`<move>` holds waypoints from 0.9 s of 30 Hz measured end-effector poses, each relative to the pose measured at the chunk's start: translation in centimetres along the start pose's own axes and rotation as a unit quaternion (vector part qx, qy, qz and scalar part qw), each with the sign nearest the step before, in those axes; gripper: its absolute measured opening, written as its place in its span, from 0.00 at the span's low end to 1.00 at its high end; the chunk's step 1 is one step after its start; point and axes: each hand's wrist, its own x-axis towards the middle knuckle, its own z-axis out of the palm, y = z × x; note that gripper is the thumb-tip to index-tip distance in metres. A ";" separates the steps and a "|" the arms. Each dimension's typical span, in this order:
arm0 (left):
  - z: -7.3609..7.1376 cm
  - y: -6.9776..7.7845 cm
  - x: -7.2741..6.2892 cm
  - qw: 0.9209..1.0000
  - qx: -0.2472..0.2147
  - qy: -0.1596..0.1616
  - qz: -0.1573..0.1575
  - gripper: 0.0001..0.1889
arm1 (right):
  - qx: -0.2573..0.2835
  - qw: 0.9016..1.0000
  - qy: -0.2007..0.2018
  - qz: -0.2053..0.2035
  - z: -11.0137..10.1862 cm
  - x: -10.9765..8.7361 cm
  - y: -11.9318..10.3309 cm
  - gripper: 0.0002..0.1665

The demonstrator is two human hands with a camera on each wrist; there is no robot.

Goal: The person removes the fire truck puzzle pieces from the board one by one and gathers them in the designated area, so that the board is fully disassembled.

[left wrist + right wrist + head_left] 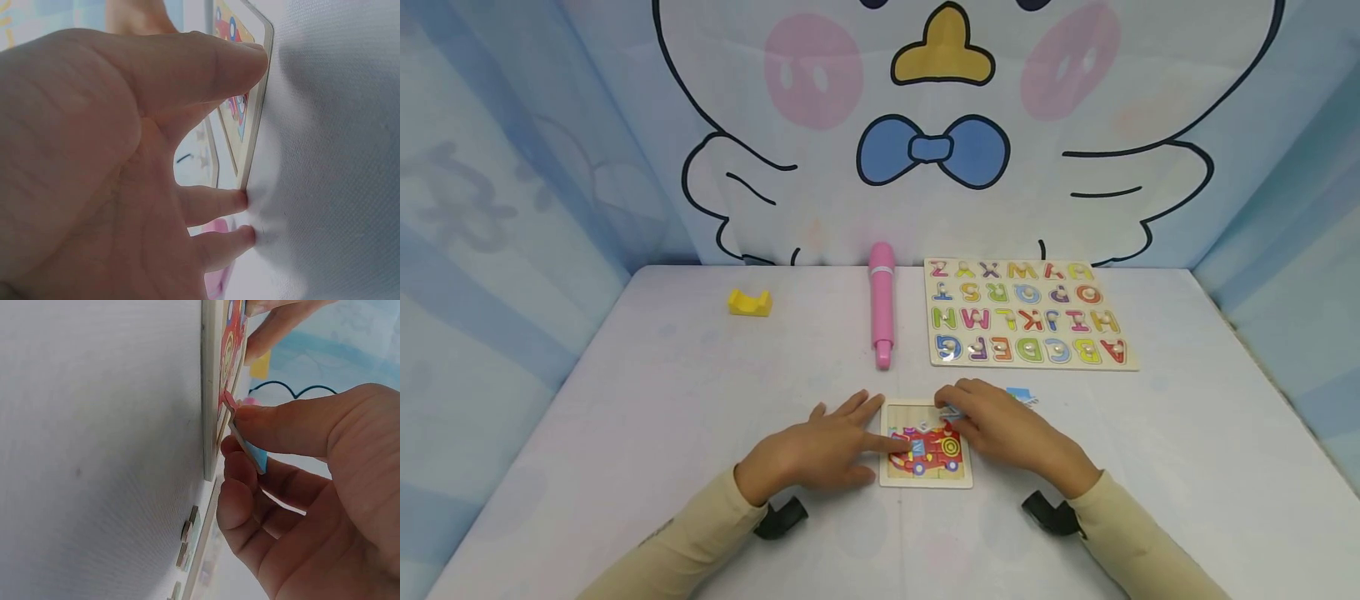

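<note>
— While the left hand lies flat on the desk, fingers spread and straight, where is the small puzzle board?

— Just beside that hand, with its fingertips pressing on the board's left edge and the picture of a red vehicle.

— And the right hand?

— Its grip is pinching a puzzle piece between thumb and fingers, tilted at the board's upper right corner. Behind lie a pink pen, an alphabet board and a yellow block.
</note>
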 end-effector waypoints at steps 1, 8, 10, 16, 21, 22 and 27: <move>0.0 0.0 0.0 1.000 0.000 0.000 0.000 0.29 | 0.004 1.000 0.000 0.001 0.0 0.0 0.0 0.15; 0.1 0.1 0.1 1.000 -0.001 -0.001 0.001 0.28 | 0.028 1.000 0.015 0.001 -0.4 -0.1 0.1 0.15; 0.1 0.1 0.1 1.000 -0.001 -0.001 0.001 0.28 | 0.031 0.999 0.019 0.001 -0.5 -0.1 0.2 0.15; -0.1 0.1 0.1 1.000 0.003 -0.004 0.000 0.28 | 0.040 0.999 0.018 0.017 -1.4 -0.2 0.6 0.13; 0.0 0.2 0.0 1.000 -0.001 -0.005 -0.002 0.28 | 0.060 0.998 0.015 0.021 -2.9 -0.6 1.6 0.09; 0.0 0.2 0.0 1.000 -0.002 -0.005 -0.003 0.28 | 0.065 0.998 0.015 0.022 -3.3 -0.8 1.8 0.09; 0.1 0.1 0.0 1.000 0.002 -0.002 0.000 0.29 | 0.084 0.996 0.013 0.033 -5.3 -1.7 3.0 0.08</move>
